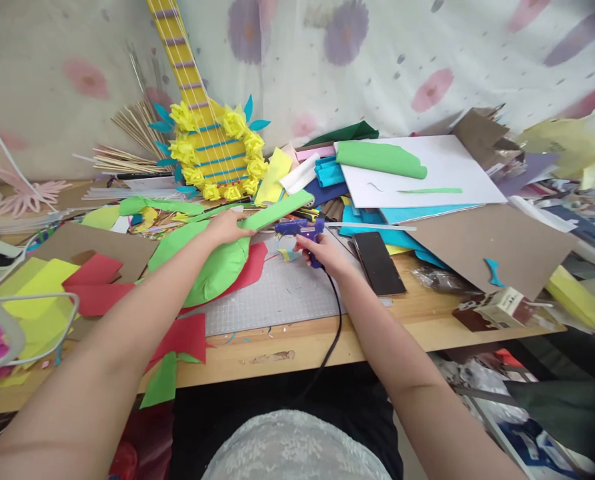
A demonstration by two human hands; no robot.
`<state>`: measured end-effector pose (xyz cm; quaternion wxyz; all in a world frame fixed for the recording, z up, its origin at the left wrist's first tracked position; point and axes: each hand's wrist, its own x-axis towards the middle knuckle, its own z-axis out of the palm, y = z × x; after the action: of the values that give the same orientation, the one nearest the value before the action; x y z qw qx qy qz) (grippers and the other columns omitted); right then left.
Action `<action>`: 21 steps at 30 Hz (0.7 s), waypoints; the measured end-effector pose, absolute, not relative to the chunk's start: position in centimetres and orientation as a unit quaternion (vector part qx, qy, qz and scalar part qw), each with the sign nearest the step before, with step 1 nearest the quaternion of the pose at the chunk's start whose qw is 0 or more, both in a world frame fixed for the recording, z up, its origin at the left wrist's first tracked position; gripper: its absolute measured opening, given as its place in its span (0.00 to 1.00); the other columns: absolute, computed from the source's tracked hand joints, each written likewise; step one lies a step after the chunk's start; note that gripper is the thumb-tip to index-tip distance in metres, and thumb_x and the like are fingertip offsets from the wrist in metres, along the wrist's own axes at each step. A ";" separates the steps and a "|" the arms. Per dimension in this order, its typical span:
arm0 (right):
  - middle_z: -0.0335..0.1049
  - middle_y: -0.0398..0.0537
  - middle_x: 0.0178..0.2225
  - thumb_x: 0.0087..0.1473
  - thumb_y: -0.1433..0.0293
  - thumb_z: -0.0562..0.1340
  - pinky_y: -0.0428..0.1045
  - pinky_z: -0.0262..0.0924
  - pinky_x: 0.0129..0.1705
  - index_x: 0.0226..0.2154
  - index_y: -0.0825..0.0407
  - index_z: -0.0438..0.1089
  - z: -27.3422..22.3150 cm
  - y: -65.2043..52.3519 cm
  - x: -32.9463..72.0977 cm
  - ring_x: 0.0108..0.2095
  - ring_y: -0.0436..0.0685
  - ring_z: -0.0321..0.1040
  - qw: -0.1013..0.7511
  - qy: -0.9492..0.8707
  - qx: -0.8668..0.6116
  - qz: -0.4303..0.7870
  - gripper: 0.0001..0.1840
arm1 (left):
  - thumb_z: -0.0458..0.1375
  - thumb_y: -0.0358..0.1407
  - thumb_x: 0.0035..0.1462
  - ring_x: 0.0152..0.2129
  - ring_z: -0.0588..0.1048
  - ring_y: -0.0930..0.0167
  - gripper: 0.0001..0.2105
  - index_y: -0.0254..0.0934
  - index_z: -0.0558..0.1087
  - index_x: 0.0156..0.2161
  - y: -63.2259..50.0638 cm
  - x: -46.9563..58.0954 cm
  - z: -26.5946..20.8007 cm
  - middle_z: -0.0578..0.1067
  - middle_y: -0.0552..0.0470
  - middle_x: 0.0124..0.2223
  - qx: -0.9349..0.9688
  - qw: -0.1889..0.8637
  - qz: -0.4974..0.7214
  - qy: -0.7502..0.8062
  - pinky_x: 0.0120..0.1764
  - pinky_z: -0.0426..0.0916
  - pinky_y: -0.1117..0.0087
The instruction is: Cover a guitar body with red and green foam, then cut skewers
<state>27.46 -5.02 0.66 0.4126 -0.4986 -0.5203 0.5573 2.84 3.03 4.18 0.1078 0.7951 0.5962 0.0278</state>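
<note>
In my right hand [315, 248] is a blue glue gun [297, 228], with a long pale glue stick [377, 227] jutting from its back and a black cord running down over the table edge. Its nozzle points left, toward a green guitar-shaped craft piece [217, 270] with a narrow neck [282, 208]. My left hand [227, 228] grips that piece where neck and body meet, the thumb near the neck's edge. A grey cutting mat [257, 303] lies beneath, and red sheet material [250, 270] shows under the green body.
A yellow guitar-shaped craft [217, 150] with paper flowers leans at the back wall. A black phone [379, 263] lies right of the mat. Brown cardboard [492, 247] and a white board [422, 173] cover the right; red sheets [97, 283] and yellow sheets [42, 287] lie left.
</note>
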 end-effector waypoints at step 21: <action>0.58 0.38 0.10 0.48 0.49 0.60 0.43 0.50 0.15 0.19 0.52 0.63 -0.5 -4.4 24.5 0.12 0.45 0.55 0.352 -0.545 -0.571 0.503 0.24 | 0.64 0.51 0.36 0.45 0.73 0.63 0.30 0.41 0.75 0.47 4.0 2.9 5.1 0.76 0.52 0.49 0.733 0.261 0.087 0.622 0.47 0.66 0.69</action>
<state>24.54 -4.44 -0.54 0.3517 -0.5708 -0.5455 0.5029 2.91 3.96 5.12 0.2606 0.7329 0.6224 0.0870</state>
